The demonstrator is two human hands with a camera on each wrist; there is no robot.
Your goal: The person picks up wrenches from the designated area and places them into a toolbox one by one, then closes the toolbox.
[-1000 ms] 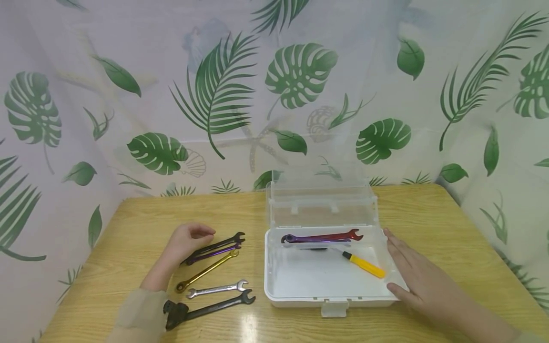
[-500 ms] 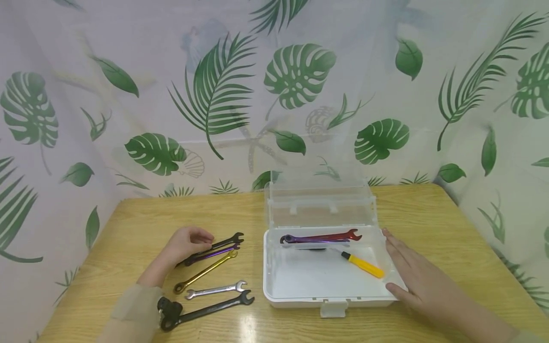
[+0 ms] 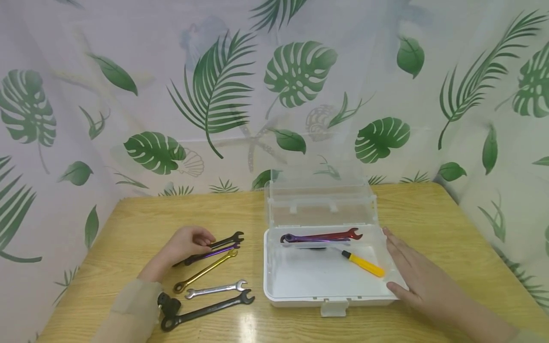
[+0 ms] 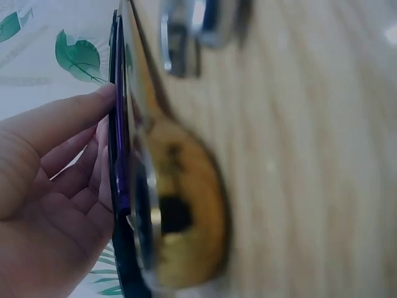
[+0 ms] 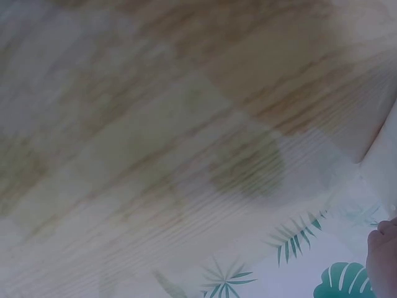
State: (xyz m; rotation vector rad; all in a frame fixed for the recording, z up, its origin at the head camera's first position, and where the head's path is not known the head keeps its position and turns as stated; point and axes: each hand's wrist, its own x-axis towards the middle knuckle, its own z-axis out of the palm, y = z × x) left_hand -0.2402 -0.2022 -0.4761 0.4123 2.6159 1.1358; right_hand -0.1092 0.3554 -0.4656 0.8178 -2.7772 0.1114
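My left hand (image 3: 200, 240) lies on the table left of the box, fingers curled over a thin black wrench (image 3: 229, 239) and a purple wrench (image 3: 219, 252) that lie side by side. In the left wrist view its fingertips (image 4: 102, 99) press the purple wrench (image 4: 119, 155), beside the gold wrench (image 4: 180, 217). My right hand (image 3: 401, 267) rests flat with straight fingers against the right wall of the open white box (image 3: 268, 269). Inside the box lie a red wrench (image 3: 336, 235), another purple wrench (image 3: 309, 240) and a yellow-handled screwdriver (image 3: 365, 266).
A gold wrench (image 3: 206, 271), a silver wrench (image 3: 216, 288) and a large black wrench (image 3: 208, 308) lie in a row before my left hand. The box's clear lid (image 3: 321, 200) stands upright behind it. A leaf-print curtain surrounds the wooden table (image 3: 429, 214).
My left forearm has drifted slightly left, and the near ends of the black and purple wrenches have shifted with it. The right hand and the box have stayed put.
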